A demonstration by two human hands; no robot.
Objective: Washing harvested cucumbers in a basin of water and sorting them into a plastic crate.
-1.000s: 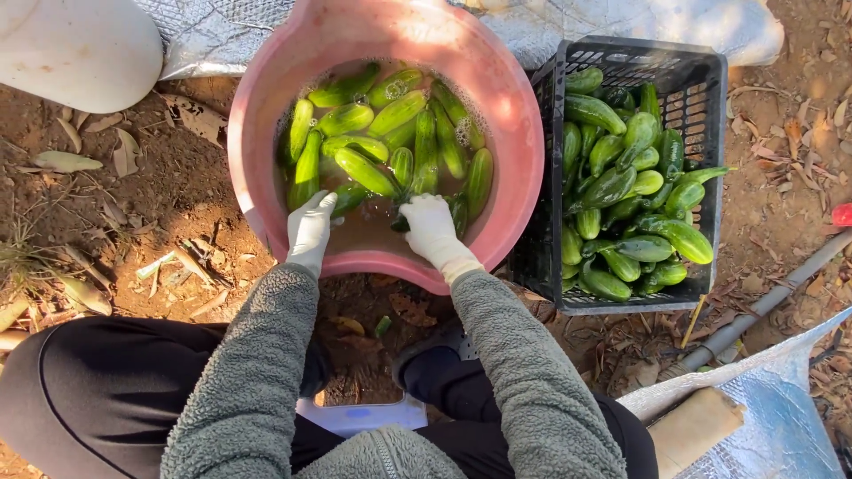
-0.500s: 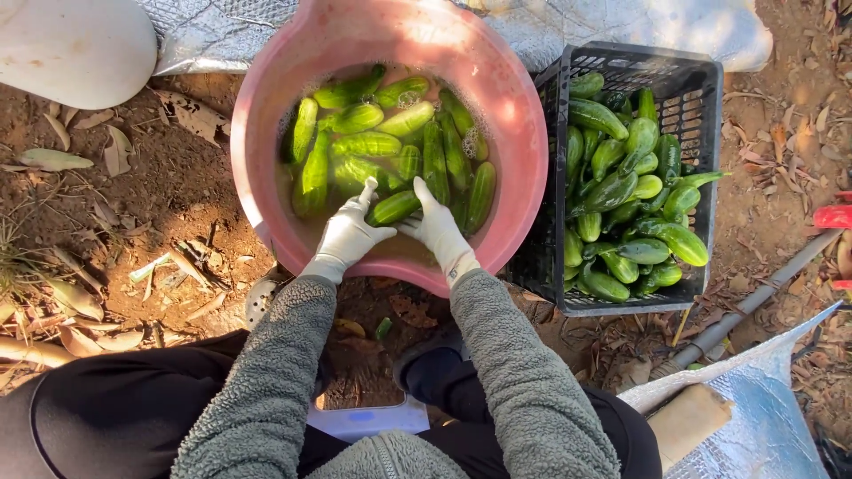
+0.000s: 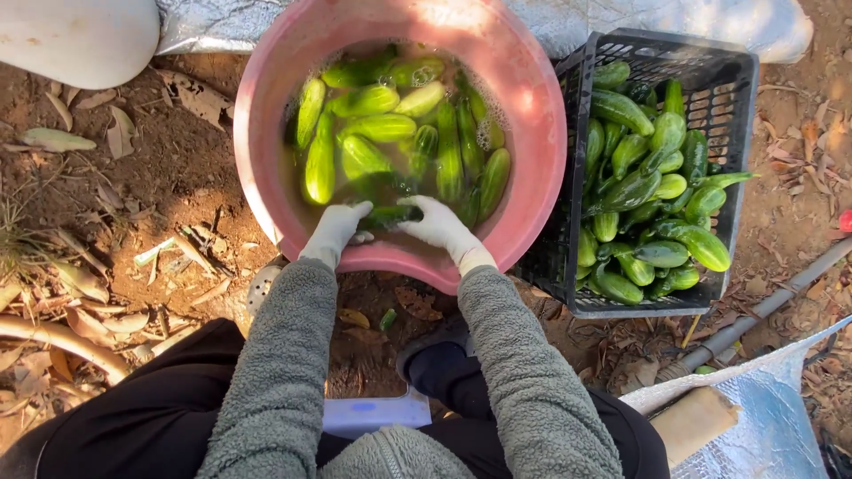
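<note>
A pink round basin (image 3: 532, 133) stands on the soil in front of me, filled with murky water and several green cucumbers (image 3: 382, 129). Both my hands wear white gloves and reach into its near side. My left hand (image 3: 335, 232) and my right hand (image 3: 441, 226) together grip one dark green cucumber (image 3: 390, 215) at the water's surface, one hand at each end. My grey fleece sleeves run down toward the bottom of the view.
A black plastic crate (image 3: 737, 106) full of cucumbers sits right of the basin. A white rounded object (image 3: 75, 35) lies at top left. A grey pipe (image 3: 763, 306) and silver sheeting (image 3: 754, 417) are at lower right. Dry leaves cover the dirt.
My hands moved from the basin's near rim into the water and took hold of one cucumber. The view has shifted slightly closer over the basin.
</note>
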